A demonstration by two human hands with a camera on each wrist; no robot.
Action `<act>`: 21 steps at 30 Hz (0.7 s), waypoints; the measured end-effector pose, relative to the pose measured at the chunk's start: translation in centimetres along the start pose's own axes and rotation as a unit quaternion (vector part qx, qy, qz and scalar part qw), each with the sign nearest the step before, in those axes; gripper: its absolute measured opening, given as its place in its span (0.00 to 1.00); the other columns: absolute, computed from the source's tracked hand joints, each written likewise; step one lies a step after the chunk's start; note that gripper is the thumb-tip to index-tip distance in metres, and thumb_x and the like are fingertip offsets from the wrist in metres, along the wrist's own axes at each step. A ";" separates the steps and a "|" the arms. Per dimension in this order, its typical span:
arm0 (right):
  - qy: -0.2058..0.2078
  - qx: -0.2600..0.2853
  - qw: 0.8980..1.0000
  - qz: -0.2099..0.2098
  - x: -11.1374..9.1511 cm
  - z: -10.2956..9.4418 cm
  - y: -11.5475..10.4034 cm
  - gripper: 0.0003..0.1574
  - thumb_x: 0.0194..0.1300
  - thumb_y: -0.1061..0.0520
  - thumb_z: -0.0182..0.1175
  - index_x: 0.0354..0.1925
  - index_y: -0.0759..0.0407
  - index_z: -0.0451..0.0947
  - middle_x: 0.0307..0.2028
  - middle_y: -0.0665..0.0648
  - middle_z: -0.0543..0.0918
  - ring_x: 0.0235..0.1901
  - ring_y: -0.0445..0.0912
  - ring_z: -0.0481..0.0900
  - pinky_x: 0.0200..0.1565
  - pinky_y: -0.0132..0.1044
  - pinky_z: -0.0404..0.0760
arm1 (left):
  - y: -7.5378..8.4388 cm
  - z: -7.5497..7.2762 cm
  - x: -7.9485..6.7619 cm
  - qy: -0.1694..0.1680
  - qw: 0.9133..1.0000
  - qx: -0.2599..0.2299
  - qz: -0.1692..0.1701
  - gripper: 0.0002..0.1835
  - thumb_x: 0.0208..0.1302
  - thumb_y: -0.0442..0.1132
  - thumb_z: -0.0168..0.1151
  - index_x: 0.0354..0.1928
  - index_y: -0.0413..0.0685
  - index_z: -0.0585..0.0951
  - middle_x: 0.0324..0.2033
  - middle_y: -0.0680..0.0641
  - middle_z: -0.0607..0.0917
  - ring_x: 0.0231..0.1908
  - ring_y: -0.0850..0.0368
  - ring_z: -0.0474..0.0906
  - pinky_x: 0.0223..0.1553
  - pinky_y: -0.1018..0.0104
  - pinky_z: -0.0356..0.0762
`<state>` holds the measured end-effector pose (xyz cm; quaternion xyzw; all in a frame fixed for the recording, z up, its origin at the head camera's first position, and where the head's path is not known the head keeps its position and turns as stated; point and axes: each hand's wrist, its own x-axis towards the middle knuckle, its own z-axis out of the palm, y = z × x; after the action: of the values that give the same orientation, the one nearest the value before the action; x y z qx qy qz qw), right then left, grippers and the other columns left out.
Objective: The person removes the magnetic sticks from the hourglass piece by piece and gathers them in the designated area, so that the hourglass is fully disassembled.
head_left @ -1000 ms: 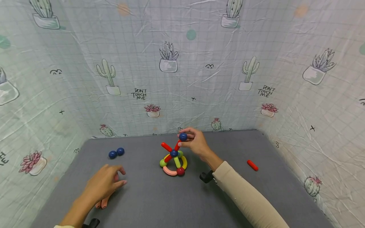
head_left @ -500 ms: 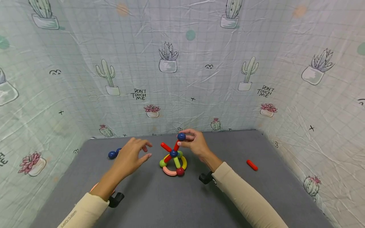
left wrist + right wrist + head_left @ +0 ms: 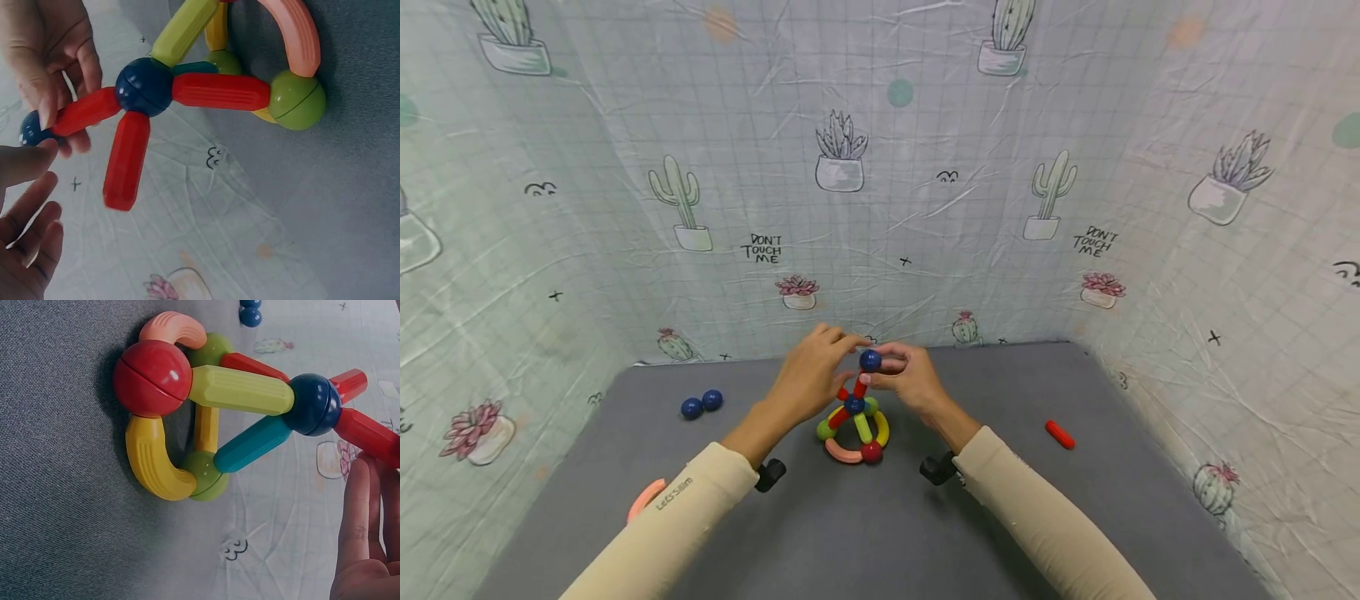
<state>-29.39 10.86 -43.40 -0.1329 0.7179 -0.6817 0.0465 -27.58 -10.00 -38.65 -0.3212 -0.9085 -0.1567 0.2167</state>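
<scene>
A ball-and-rod construction toy stands on a ring of curved pieces, one peach point(image 3: 844, 452), the others yellow point(image 3: 153, 465). Green balls point(image 3: 297, 100) and a red ball point(image 3: 153, 378) join the ring. Lime point(image 3: 244, 389), teal point(image 3: 253, 444) and red rods rise to a central blue ball point(image 3: 854, 405). Two more red rods stick out from it; one rod point(image 3: 127, 162) has a bare end. My right hand point(image 3: 913, 383) pinches the other red rod point(image 3: 87, 111) just below its blue end ball point(image 3: 870, 360). My left hand point(image 3: 805, 375) reaches to that ball, thumb beside it, fingers loosely spread; contact is unclear.
Two blue balls point(image 3: 702, 403) lie together at the back left of the grey table point(image 3: 865, 533). A loose red rod point(image 3: 1060, 434) lies at the right. One peach curved piece point(image 3: 646, 500) is partly hidden by my left sleeve. A patterned cloth point(image 3: 880, 208) encloses the table.
My left hand has moved from the front left, over the table, rightward and away from me to the toy's top. The right hand keeps its grip, tilting the toy's top slightly left.
</scene>
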 end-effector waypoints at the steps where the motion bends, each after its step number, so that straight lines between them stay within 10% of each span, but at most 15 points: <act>1: -0.002 -0.001 1.000 -0.001 0.0 0.1 0.0 0.25 0.65 0.65 0.74 0.60 0.61 0.83 0.49 0.62 0.93 0.46 0.45 0.92 0.53 0.44 0.89 | 0.0 0.2 0.1 -0.001 1.000 -0.001 0.003 0.28 0.60 0.35 0.80 0.62 0.58 0.85 0.49 0.50 0.87 0.49 0.51 0.77 0.50 0.55 0.83; 21: -0.002 0.005 1.000 -0.002 0.1 0.3 -0.1 0.20 0.64 0.67 0.74 0.54 0.65 0.85 0.47 0.63 0.93 0.44 0.46 0.93 0.49 0.44 0.90 | -0.5 0.9 0.6 0.013 1.000 0.007 0.016 0.23 0.57 0.34 0.82 0.52 0.57 0.83 0.45 0.51 0.87 0.47 0.52 0.79 0.50 0.56 0.85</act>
<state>-29.43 10.57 -43.28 -0.1360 0.7140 -0.6852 0.0474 -28.62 -9.63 -39.19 -0.3324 -0.9014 -0.1508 0.2330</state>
